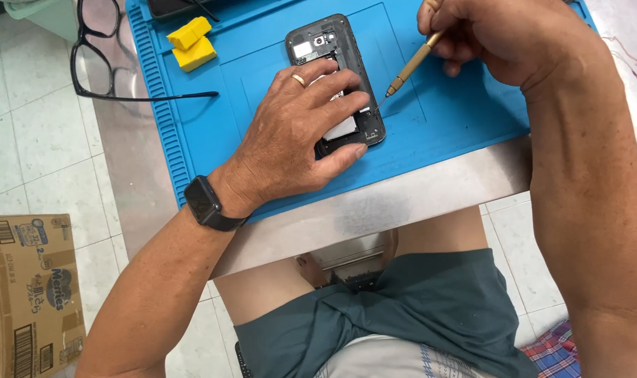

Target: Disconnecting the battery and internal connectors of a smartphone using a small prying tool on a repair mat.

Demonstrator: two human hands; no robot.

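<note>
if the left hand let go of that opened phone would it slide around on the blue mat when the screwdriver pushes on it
Probably not much. The phone lies flat on the blue mat, which looks rubbery and likely grips. It is thin and stiff, so it should not tip. The screwdriver tip presses near its edge, so without the left hand it might twist slightly.

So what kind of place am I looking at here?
Likely a small phone-repair bench. A blue repair mat covers a metal table; the left hand steadies an opened phone while the right hand works a precision screwdriver.
</note>
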